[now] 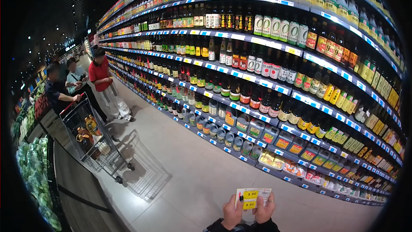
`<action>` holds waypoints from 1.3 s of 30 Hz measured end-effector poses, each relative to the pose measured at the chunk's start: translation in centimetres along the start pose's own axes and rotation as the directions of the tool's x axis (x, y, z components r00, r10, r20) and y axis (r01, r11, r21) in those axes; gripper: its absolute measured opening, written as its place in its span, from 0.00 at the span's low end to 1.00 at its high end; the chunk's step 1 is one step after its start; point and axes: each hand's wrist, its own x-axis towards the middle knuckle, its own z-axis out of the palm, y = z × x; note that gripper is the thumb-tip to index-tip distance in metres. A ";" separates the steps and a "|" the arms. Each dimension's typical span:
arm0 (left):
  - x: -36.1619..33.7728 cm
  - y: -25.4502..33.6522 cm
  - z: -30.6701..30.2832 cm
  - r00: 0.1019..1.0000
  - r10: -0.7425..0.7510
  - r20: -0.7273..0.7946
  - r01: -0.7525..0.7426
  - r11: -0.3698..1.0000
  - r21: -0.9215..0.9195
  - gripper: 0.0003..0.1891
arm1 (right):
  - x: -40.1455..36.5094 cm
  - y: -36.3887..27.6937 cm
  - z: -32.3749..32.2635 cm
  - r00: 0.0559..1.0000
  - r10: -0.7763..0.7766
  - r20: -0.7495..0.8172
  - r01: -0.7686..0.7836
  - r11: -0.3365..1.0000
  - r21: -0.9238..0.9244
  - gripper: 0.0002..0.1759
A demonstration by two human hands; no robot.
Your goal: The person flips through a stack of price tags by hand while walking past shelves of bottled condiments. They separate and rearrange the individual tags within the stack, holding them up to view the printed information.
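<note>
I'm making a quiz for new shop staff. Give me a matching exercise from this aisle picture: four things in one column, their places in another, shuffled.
Things
1. price tags
2. shopping cart
3. leafy greens
4. person in red top

Places
A. far left edge of view
B. between the left hand and right hand, bottom of view
C. beside the bottle shelves, far down the aisle
D. left of centre in the aisle, goods inside

Pairs: 1-B, 2-D, 3-A, 4-C
</note>
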 end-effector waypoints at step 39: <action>-0.2 1.9 -0.8 0.840 -0.403 0.362 0.542 0.603 -0.586 0.08 | 2.8 -3.5 -3.6 0.941 0.121 0.315 -0.024 0.955 -0.295 0.09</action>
